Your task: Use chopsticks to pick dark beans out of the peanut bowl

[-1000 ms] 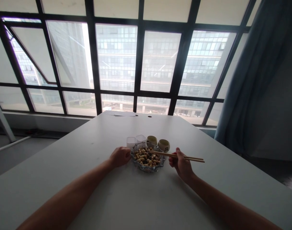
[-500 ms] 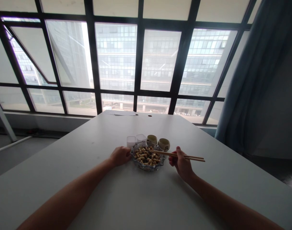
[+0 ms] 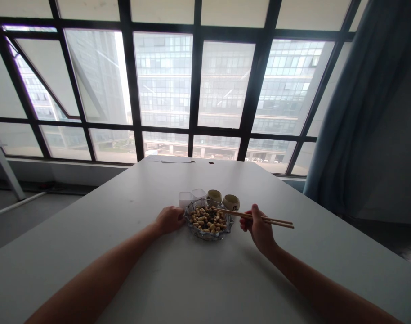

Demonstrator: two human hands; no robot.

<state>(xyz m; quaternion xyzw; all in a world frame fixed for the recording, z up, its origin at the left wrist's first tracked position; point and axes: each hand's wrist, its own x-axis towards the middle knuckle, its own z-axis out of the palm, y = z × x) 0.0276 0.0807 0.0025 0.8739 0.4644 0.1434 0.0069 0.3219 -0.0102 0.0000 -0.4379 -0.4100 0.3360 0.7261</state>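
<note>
A clear glass bowl (image 3: 210,236) with a wavy rim stands on the table, filled with peanuts in their shells (image 3: 199,219) and some darker bits. My left hand (image 3: 171,220) is closed at the bowl's left rim, gripping its edge; the fingertips are partly hidden. On the other side, my right hand (image 3: 257,227) holds a pair of wooden chopsticks (image 3: 276,221). Their tips reach over the back right part of the bowl, above the peanuts. Whether anything sits between the tips is too small to tell.
Behind the bowl stand two translucent plastic cups (image 3: 185,198) and two cream-coloured round cups (image 3: 231,201), one with a dark character. The white table (image 3: 178,279) runs toward a large window. Papers (image 3: 171,159) lie at its far edge. A blue curtain (image 3: 347,117) hangs at right.
My right hand and the chopsticks have shifted slightly to the right, and the tips have moved up and right over the bowl. My left hand and the bowl stay put.
</note>
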